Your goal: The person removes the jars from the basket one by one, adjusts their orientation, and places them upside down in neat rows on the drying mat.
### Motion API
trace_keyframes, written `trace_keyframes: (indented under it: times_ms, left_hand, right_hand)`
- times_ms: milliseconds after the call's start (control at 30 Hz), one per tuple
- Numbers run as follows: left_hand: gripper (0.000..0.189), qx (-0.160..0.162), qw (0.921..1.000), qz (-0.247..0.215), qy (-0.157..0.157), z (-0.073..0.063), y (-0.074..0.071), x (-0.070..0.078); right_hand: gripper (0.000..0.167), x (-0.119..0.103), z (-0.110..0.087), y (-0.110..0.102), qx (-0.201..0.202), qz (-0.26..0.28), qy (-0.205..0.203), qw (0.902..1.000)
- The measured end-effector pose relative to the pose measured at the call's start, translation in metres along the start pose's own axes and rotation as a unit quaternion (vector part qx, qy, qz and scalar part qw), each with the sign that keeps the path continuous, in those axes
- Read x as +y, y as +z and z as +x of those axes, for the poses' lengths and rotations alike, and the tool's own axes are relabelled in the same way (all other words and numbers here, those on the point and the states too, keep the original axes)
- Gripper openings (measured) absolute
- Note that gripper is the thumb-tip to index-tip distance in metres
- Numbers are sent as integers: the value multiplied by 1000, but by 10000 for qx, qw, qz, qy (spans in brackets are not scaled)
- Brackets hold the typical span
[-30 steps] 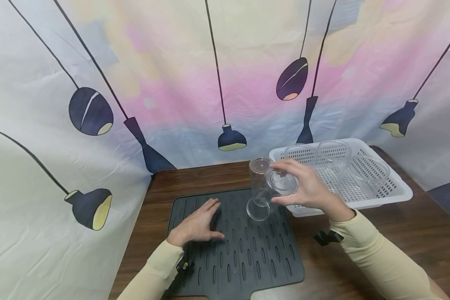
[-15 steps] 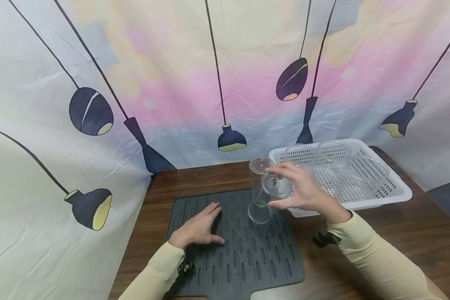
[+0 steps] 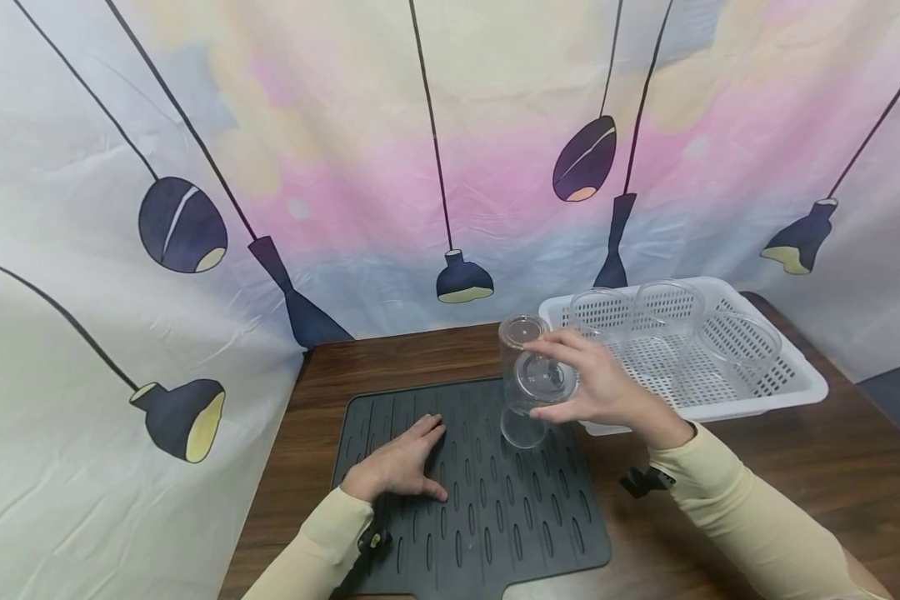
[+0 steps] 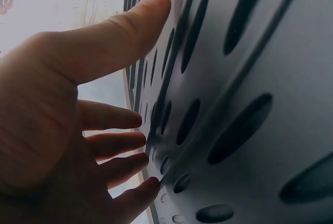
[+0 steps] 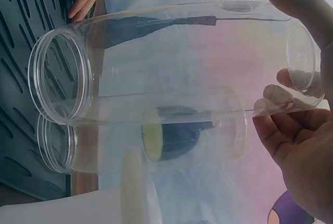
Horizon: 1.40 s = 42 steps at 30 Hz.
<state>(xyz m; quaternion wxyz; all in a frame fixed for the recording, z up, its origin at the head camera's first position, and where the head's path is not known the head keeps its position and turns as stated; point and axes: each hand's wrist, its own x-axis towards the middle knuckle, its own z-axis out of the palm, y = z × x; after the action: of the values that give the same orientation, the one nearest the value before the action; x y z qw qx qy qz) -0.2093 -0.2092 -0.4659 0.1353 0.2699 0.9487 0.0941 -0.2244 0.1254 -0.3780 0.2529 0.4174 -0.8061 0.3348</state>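
Observation:
My right hand [image 3: 603, 387] grips a clear tall glass [image 3: 543, 379] near its base, thumb on one side and fingers on the other. The glass is upside down, its open rim [image 5: 57, 76] pointing at the dark grey ridged mat [image 3: 487, 521]. Behind it another clear glass [image 3: 519, 327] stands inverted at the mat's back right corner, partly covered by the held one in the head view. Over the left part of the mat, my left hand [image 3: 399, 467] has its fingers extended and thumb spread, holding nothing; the fingertips [image 4: 139, 140] are right at the mat's surface.
A white perforated basket [image 3: 780, 396] at the back right holds several clear glasses [image 3: 738, 337], and its left end is close beside my right hand. The wooden table [image 3: 682, 533] ends at a patterned cloth backdrop [image 3: 390, 275].
My right hand has moved the glass slightly left and down, and its rim sits a little nearer the mat's front. My left hand has shifted slightly toward me.

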Motion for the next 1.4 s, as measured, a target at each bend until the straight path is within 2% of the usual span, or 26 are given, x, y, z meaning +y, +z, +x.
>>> trace_keyframes:
  times_ms: [267, 633, 967, 1200, 1400]
  left_hand:
    - [107, -34, 9999, 39, -108, 1, 2, 0]
    - [107, -48, 9999, -23, -124, 0, 3, 1]
    - [106, -62, 9999, -102, -117, -1, 4, 0]
    - [107, -60, 9998, -61, -152, 0, 6, 0]
    - [107, -68, 9996, -129, -223, 0, 4, 1]
  right_hand:
    - [78, 1, -1, 4, 41, -139, 38, 9999]
    - [77, 1, -1, 6, -7, -64, 62, 10000]
    - [79, -1, -3, 8, -302, -10, 453, 9985]
    - [79, 4, -6, 14, -314, -30, 391, 9987]
    - [79, 5, -6, 16, -377, 36, 519, 9979]
